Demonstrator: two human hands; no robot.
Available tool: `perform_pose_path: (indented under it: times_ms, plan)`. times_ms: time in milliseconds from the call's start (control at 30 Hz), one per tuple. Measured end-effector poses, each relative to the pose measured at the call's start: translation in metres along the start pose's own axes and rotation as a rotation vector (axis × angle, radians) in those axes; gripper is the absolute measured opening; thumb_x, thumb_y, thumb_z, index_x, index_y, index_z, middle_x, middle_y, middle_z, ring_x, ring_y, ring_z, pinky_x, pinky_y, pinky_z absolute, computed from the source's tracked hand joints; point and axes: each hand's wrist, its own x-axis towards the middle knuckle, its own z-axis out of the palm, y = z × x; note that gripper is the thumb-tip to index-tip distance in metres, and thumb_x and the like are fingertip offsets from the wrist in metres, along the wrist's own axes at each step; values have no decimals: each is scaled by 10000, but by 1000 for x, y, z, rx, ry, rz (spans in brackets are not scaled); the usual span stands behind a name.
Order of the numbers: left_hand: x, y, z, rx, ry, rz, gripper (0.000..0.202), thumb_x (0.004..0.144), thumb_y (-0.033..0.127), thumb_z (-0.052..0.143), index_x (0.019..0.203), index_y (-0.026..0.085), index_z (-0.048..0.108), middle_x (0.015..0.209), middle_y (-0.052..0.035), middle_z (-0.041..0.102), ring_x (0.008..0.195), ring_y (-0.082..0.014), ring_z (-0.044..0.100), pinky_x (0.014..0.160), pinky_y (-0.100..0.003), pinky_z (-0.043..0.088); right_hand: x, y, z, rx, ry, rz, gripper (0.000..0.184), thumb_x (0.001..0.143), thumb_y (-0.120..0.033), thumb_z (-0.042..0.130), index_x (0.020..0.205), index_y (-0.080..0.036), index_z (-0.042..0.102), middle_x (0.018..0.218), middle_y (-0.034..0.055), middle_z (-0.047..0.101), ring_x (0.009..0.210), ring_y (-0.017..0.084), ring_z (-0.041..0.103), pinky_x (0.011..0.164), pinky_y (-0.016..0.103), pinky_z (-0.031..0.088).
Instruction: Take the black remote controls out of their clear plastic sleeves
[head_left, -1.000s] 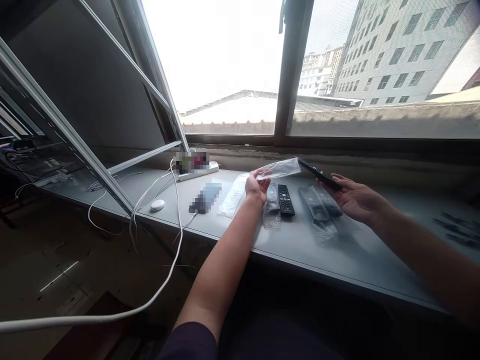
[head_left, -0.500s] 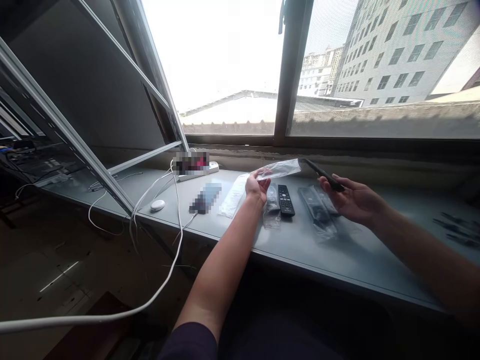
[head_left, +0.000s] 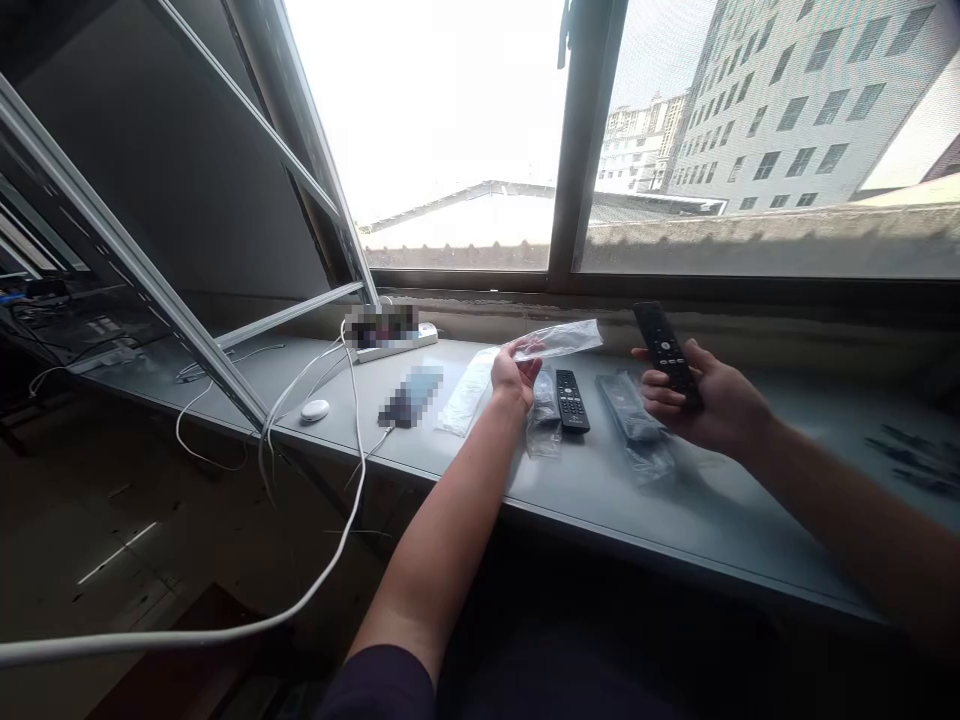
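My left hand (head_left: 514,375) is closed on a clear plastic bag (head_left: 566,338), which sticks out to the right above the table and looks flat. In my right hand (head_left: 705,395) is a black remote control (head_left: 661,345), raised off the table with its button side showing; my fingers wrap its lower end. Between the hands another black remote control (head_left: 572,402) lies on the table. Just left of it lies a bagged dark item (head_left: 544,412), partly behind my left hand. Below my right hand rests a remote control in a clear bag (head_left: 637,425).
More clear plastic bags (head_left: 469,395) lie left of my left hand. A blurred-out device (head_left: 411,398) with a cable, a round white object (head_left: 315,410) and a power strip (head_left: 397,345) are farther left. A white cable (head_left: 352,500) hangs over the table edge. Dark items (head_left: 919,455) lie far right.
The remote control in my right hand has turned from edge-on to button side facing me, and its tip now points more upward. My left hand and the bag stay put.
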Motion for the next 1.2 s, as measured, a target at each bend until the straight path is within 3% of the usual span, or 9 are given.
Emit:
perform_pose_path:
  times_ms: [167,333,533,633,867,967,1033,1100,1200]
  plan:
    - [3,-2,-1,9,-21,3,199,1076,158,629,1000,135,811,940,-109,846,728,-142,779,624,-181,581,0,0,2,-10,51,29,302,1201,-439,546,1155,-209,737,813,23,583,577,146,530,478,231,576]
    - [3,-3,-1,37,-17,-17,182,1070,163,645,1021,126,816,921,-111,842,671,-137,753,612,-188,589,1,-1,4,1,152,95,84,1160,-241,638,1194,-222,712,918,46,702,630,133,647,478,167,615]
    - [0,-3,1,76,-22,-21,220,1105,170,605,1009,127,799,864,-99,824,637,-122,747,583,-166,587,2,0,3,-1,135,112,275,1214,-402,506,1282,-207,687,1017,102,739,593,142,609,387,188,544]
    - [0,-4,0,91,-24,-16,213,1105,182,613,1028,119,802,858,-101,822,631,-121,742,574,-166,586,1,1,3,38,107,112,270,1220,-340,435,1231,-188,658,937,87,682,561,138,556,401,207,536]
    - [-1,-2,0,210,-122,60,251,1135,297,631,1080,147,824,1024,-119,859,802,-160,806,645,-193,623,6,-2,0,-21,160,70,194,1213,-314,544,1207,-177,682,872,67,647,625,172,637,445,235,616]
    - [1,2,8,296,-203,139,287,1145,325,621,1029,160,825,1085,-115,860,874,-173,817,646,-197,614,10,-4,-2,-70,244,122,231,1229,-259,495,1182,-166,702,880,82,683,637,164,690,517,227,677]
    - [6,4,15,305,-230,144,301,1151,319,607,1016,151,817,1087,-124,857,879,-179,815,651,-208,616,11,-6,-4,-46,254,117,313,1253,-325,441,1222,-167,709,962,122,738,684,184,739,527,242,692]
    - [14,3,20,305,-225,131,295,1150,281,590,1005,144,807,1057,-121,850,857,-176,808,657,-216,615,10,-6,-5,5,208,87,417,1267,-415,369,1280,-182,715,997,134,749,678,190,730,469,238,650]
    - [30,-5,20,313,-180,116,263,1134,250,603,1006,144,808,979,-99,828,813,-159,790,670,-210,605,7,-6,-5,62,96,65,450,1261,-395,311,1316,-219,721,852,57,647,545,153,591,384,206,534]
